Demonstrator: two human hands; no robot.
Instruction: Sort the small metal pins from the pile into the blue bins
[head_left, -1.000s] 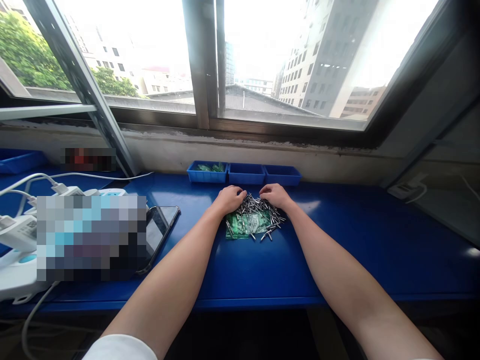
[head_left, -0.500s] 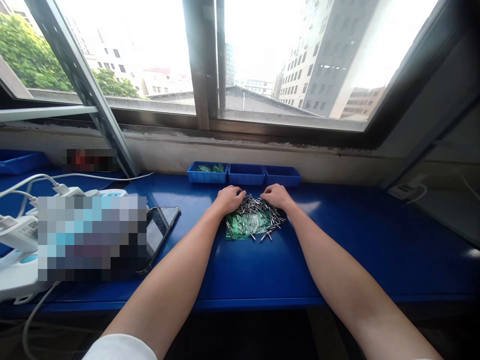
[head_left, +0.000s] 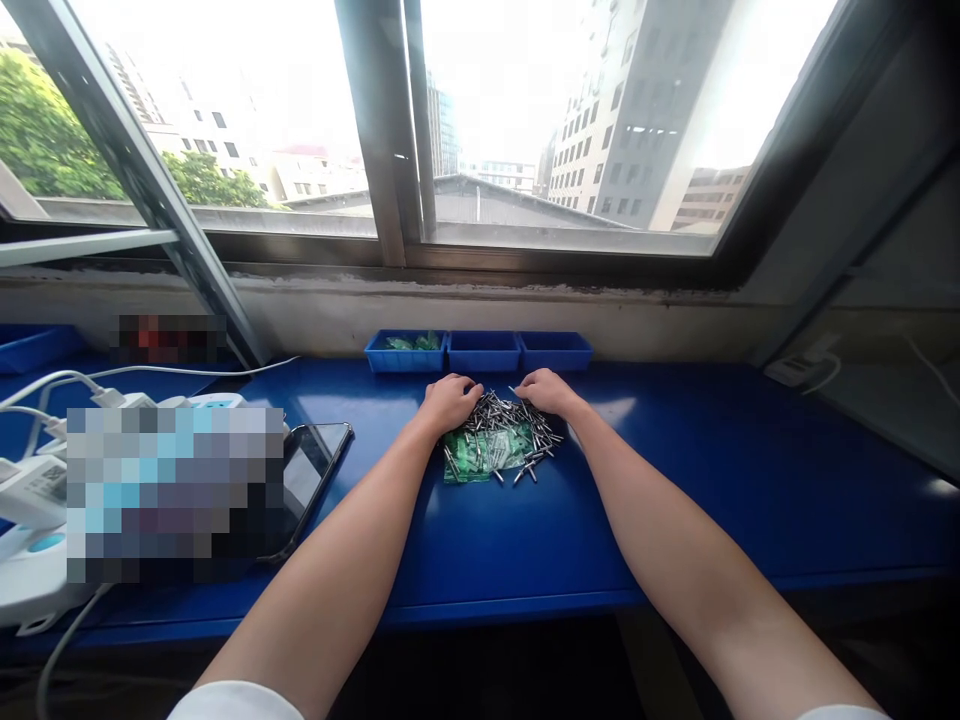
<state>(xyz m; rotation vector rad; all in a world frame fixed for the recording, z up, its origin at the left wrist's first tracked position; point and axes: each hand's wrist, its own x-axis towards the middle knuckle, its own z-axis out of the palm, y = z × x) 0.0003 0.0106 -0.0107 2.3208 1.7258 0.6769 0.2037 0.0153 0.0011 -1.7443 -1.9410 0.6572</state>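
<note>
A heap of thin, silvery metal pins (head_left: 517,412) lies on the blue tabletop, partly over green-printed clear plastic bags (head_left: 480,455). My left hand (head_left: 452,402) rests at the heap's upper left edge, fingers bent but loosely apart, touching the pins. At the upper right edge, my right hand (head_left: 547,391) is closed in a pinch, and one slim metal pin (head_left: 513,389) sticks out from its fingertips. Several loose pins (head_left: 530,468) lie at the near right side of the bags. My fingertips are small in view and partly hidden by the hands.
Three blue bins stand against the wall: the left bin (head_left: 375,355) holds green bags, beside the middle bin (head_left: 484,360) and right bin (head_left: 556,360). A phone (head_left: 319,460) and a white power strip (head_left: 30,590) with cables lie left. A metal shelf post (head_left: 202,265) rises behind.
My right hand now shows a pin poking out from its fingertips. My left hand stays at the heap's edge. The whole view has shifted slightly.
</note>
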